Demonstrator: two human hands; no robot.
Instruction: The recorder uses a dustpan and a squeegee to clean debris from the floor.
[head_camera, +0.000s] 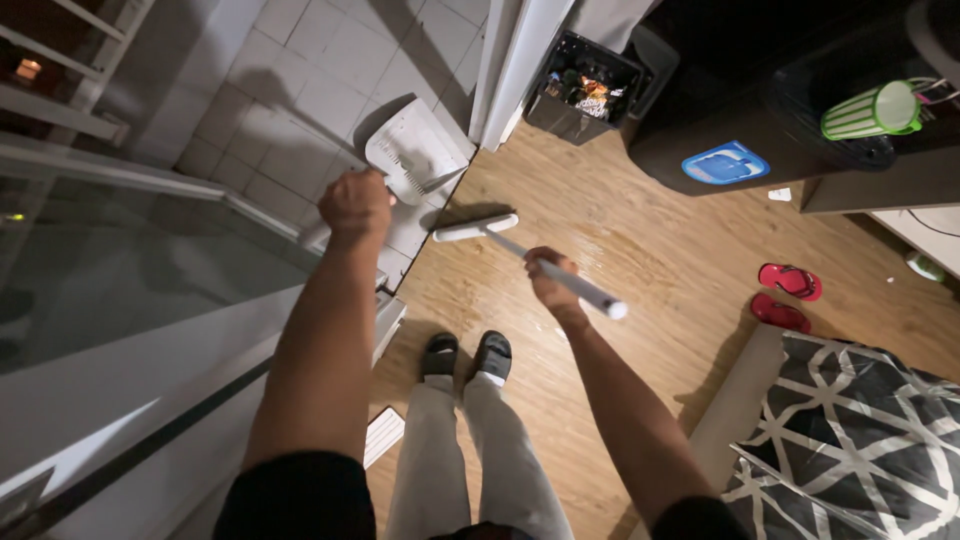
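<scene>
**At the doorway: broom in one hand, dustpan in the other**

Over the line where wood floor (620, 240) meets pale tile (300, 70), the person stands in dark slippers (466, 356). The right hand (549, 280) is wrapped around the white handle of a broom (520, 250), whose flat head rests on the wood just beside the tile edge. The left hand (355, 205) is closed in a fist, apparently gripping the handle of a white dustpan (415, 150), though the grip itself is hidden behind the knuckles. The dustpan stands over the tile, near the broom head. Red sandals (785, 295) lie well apart, beside a patterned rug (860, 430).
</scene>
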